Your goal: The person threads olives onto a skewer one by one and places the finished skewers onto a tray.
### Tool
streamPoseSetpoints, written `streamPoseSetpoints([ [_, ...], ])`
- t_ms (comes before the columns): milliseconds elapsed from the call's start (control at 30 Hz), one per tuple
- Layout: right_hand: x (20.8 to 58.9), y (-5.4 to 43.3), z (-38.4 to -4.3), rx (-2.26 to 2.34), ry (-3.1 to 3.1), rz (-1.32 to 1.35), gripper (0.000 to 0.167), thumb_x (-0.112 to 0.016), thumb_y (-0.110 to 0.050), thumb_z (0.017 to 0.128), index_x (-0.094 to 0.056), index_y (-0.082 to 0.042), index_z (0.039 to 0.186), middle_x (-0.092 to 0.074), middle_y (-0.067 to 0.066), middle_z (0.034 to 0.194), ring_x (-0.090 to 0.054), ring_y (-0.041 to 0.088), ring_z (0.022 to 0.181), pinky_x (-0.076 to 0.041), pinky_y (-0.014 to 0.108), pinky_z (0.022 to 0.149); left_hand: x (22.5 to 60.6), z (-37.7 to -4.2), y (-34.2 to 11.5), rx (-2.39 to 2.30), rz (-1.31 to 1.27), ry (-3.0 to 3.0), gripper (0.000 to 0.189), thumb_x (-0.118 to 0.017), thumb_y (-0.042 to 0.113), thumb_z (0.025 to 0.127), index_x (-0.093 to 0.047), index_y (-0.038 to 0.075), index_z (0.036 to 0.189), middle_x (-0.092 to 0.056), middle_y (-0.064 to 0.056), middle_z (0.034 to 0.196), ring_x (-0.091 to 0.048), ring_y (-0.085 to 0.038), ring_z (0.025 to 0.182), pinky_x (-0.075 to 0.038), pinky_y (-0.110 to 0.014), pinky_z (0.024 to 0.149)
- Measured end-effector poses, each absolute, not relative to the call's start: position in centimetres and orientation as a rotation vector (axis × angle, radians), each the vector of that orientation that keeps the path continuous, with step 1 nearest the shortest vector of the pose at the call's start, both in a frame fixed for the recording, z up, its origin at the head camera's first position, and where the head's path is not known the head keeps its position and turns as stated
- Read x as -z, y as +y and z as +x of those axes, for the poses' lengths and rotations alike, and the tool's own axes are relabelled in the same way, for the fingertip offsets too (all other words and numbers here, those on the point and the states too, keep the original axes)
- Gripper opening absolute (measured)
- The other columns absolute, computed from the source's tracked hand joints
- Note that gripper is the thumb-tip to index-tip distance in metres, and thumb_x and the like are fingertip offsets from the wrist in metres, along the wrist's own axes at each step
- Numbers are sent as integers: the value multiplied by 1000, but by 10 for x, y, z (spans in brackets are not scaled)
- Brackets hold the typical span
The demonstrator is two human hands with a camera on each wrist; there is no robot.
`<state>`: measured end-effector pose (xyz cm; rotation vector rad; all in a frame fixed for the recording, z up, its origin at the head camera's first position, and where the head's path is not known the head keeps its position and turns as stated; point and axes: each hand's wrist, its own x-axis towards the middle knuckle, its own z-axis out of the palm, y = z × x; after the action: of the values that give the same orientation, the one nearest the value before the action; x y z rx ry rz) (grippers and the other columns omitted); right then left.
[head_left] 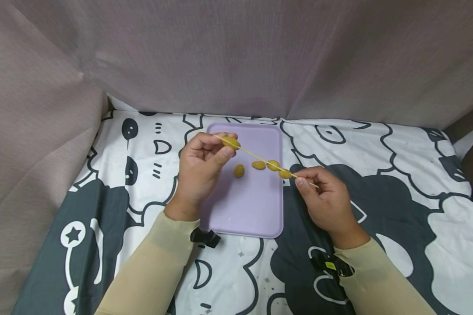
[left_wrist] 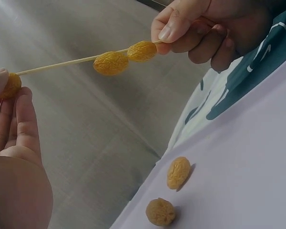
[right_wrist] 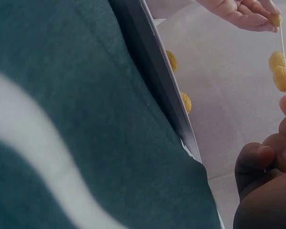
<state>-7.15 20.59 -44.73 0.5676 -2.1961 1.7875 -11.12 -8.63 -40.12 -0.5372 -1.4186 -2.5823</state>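
Observation:
A thin wooden skewer (head_left: 256, 156) slants across above a lilac tray (head_left: 244, 210). My left hand (head_left: 201, 166) pinches a wrinkled yellow oval fruit (head_left: 231, 142) at the skewer's upper left end, between thumb and fingers. Toward the other end, two more yellow fruits (left_wrist: 110, 63) sit side by side on the stick. Right beside them, my right hand (head_left: 325, 199) grips the skewer between thumb and forefinger, a short bit of stick showing past the fingers. A stretch of bare skewer separates the left fruit from this pair.
Two loose yellow fruits, one rounder (head_left: 239, 170) and one longer (head_left: 258, 165), lie on the tray. Under it spreads a black-and-white patterned cloth (head_left: 228, 271). A grey-brown fabric wall (head_left: 236, 61) rises behind and at the left.

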Motion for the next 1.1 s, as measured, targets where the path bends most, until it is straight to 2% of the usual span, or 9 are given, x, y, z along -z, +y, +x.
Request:
streamPoseSetpoints([
  [67, 447, 206, -72, -1793, -2204, 561, 15, -65, 22, 98, -71, 16, 111, -50, -5, 71, -40, 8, 56, -32, 28, 46, 401, -111, -86, 2571, -534, -1438, 45, -64, -23, 97, -75, 18, 112, -84, -2, 125, -80, -15, 115, -68, -25, 98],
  [100, 447, 206, -72, -1795, -2204, 560, 15, -65, 22, 98, -70, 17, 111, -50, -5, 71, -40, 8, 56, -32, 28, 46, 402, -111, -86, 2568, -534, -1441, 41, -68, -20, 98, -75, 18, 112, -84, -2, 125, -80, -15, 116, -68, -26, 99],
  [200, 447, 206, -72, -1803, -2204, 554, 15, -65, 22, 98, -70, 17, 111, -50, -4, 70, -40, 9, 56, -31, 28, 46, 403, -111, -85, 2560, -542, -1448, 25, -84, -1, 98, -75, 18, 111, -84, -1, 124, -79, -16, 119, -68, -27, 102],
  [300, 447, 205, -72, -1804, -2204, 548, 15, -65, 23, 97, -70, 18, 110, -51, -4, 70, -40, 9, 55, -32, 28, 46, 403, -111, -84, 2555, -546, -1453, 26, -94, 18, 92, -75, 18, 110, -84, -1, 123, -79, -16, 120, -67, -28, 104],
  [367, 446, 205, -72, -1805, -2207, 541, 15, -65, 22, 97, -71, 17, 110, -51, -4, 70, -40, 9, 55, -32, 28, 46, 403, -111, -84, 2544, -547, -1468, 27, -95, 21, 91, -76, 18, 110, -84, -1, 123, -79, -16, 120, -67, -28, 104],
  [533, 446, 205, -72, -1809, -2190, 547, 15, -66, 22, 98, -71, 17, 111, -51, -3, 70, -40, 9, 55, -31, 28, 46, 404, -111, -83, 2508, -551, -1528, 25, -89, 4, 96, -76, 20, 111, -84, 1, 123, -79, -16, 121, -66, -27, 106],
  [700, 448, 204, -72, -1818, -2144, 560, 17, -66, 22, 97, -72, 15, 110, -51, -2, 70, -39, 9, 55, -30, 28, 45, 402, -110, -82, 2489, -542, -1582, 40, -74, -18, 97, -76, 20, 111, -84, 2, 123, -78, -15, 121, -66, -27, 105],
  [933, 445, 205, -70, -1801, -2203, 540, 16, -67, 20, 99, -73, 13, 112, -50, -4, 70, -39, 9, 55, -32, 28, 46, 404, -110, -80, 2468, -558, -1615, 44, -68, -22, 97, -75, 20, 109, -84, 3, 123, -79, -14, 120, -66, -27, 106],
  [1100, 445, 205, -71, -1810, -2202, 524, 15, -66, 20, 99, -72, 14, 111, -50, -4, 70, -39, 8, 54, -31, 28, 45, 404, -110, -79, 2468, -584, -1619, 42, -71, -20, 97, -76, 20, 109, -84, 3, 123, -79, -15, 121, -66, -28, 107],
])
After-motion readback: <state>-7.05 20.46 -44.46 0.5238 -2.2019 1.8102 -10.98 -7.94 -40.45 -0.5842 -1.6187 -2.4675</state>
